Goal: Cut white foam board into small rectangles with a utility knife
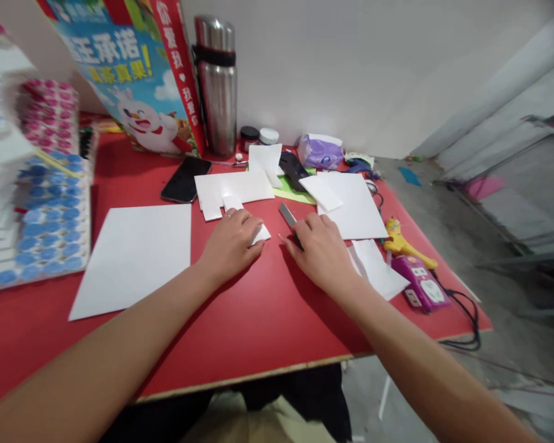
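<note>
My left hand (233,241) rests on the red table (258,320), fingers curled over a small white paper piece (261,234). My right hand (321,249) lies just to its right, closed around the dark handle of a utility knife (287,215) whose grey blade points away from me. A cut white sheet (233,187) lies just beyond both hands. A large white sheet (136,255) lies to the left, another white sheet (355,206) to the right.
A black phone (186,179), a steel flask (216,86) and a colourful box (129,74) stand at the back. Stacked sticker sheets (50,215) fill the left. A purple power strip (422,289), a yellow toy (399,243) and a tissue pack (320,151) sit at the right.
</note>
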`<action>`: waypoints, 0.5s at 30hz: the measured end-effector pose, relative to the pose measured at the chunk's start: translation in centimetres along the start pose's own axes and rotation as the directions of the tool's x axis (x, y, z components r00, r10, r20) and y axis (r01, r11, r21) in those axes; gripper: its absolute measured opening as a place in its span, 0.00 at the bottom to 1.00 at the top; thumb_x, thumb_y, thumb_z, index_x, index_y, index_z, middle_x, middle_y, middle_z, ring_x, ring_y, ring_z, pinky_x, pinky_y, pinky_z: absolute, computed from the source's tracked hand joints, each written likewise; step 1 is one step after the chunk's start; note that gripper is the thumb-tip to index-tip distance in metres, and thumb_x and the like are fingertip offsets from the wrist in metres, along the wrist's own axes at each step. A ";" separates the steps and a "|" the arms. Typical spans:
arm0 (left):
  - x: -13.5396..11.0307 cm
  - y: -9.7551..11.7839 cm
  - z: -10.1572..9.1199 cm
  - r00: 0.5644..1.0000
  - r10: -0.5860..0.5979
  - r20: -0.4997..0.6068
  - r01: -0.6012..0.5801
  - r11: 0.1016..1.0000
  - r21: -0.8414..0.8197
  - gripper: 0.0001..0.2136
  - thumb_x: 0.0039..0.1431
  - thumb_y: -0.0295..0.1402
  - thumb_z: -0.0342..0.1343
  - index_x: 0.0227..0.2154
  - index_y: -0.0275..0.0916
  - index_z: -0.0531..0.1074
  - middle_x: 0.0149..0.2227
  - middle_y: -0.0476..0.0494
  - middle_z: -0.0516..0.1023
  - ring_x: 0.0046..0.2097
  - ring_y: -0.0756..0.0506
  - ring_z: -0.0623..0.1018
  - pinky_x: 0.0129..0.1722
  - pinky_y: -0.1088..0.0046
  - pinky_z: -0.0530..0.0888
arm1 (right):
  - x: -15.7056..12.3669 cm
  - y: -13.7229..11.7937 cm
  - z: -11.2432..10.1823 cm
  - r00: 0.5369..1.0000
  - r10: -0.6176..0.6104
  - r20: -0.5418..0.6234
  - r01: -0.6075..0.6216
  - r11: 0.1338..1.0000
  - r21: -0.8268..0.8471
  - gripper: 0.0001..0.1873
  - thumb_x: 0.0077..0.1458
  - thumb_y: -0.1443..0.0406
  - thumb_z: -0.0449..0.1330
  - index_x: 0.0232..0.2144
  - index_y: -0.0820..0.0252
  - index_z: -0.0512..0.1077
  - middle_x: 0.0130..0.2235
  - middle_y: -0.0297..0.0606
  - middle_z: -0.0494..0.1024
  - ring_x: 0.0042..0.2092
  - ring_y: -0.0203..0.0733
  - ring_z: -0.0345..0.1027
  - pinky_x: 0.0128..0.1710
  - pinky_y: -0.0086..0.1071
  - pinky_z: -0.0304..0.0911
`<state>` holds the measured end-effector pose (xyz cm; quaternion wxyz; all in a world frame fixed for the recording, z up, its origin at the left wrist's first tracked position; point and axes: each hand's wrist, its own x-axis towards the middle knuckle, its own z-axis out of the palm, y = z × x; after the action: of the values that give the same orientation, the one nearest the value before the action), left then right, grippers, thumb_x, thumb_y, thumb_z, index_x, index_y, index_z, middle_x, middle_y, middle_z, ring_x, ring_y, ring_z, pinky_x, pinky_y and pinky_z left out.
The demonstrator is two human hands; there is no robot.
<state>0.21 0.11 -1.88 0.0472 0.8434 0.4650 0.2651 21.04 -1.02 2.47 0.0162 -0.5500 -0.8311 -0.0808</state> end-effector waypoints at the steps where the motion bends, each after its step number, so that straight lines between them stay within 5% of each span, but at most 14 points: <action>1: 0.0 0.0 0.0 1.000 -0.001 -0.002 0.001 1.000 -0.001 0.09 0.64 0.32 0.56 0.43 0.34 0.75 0.42 0.34 0.77 0.46 0.35 0.75 0.52 0.53 0.71 | 0.1 -0.5 0.3 1.000 -0.020 0.006 0.020 1.000 0.001 0.15 0.68 0.59 0.56 0.42 0.66 0.76 0.43 0.53 0.76 0.46 0.57 0.67 0.46 0.45 0.61; 8: 0.0 -0.1 0.0 1.000 -0.002 -0.025 0.002 1.000 -0.012 0.09 0.64 0.33 0.57 0.44 0.33 0.75 0.43 0.34 0.78 0.47 0.35 0.75 0.53 0.53 0.70 | 1.3 -0.6 1.0 0.995 -0.077 0.058 0.070 0.992 0.100 0.11 0.64 0.70 0.54 0.39 0.68 0.76 0.40 0.53 0.78 0.42 0.52 0.69 0.46 0.42 0.61; 15: 0.0 0.0 -0.5 0.988 -0.012 -0.156 -0.017 0.984 -0.178 0.12 0.62 0.33 0.61 0.47 0.36 0.73 0.44 0.37 0.79 0.48 0.37 0.76 0.53 0.55 0.69 | -5.7 5.3 -6.4 0.989 -0.145 0.032 0.124 0.925 0.359 0.09 0.63 0.61 0.60 0.38 0.60 0.77 0.36 0.44 0.78 0.36 0.46 0.69 0.39 0.37 0.63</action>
<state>-0.01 0.02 -1.44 0.0859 0.8130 0.4405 0.3709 27.72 -5.14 8.74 0.0859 -0.4819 -0.8678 0.0858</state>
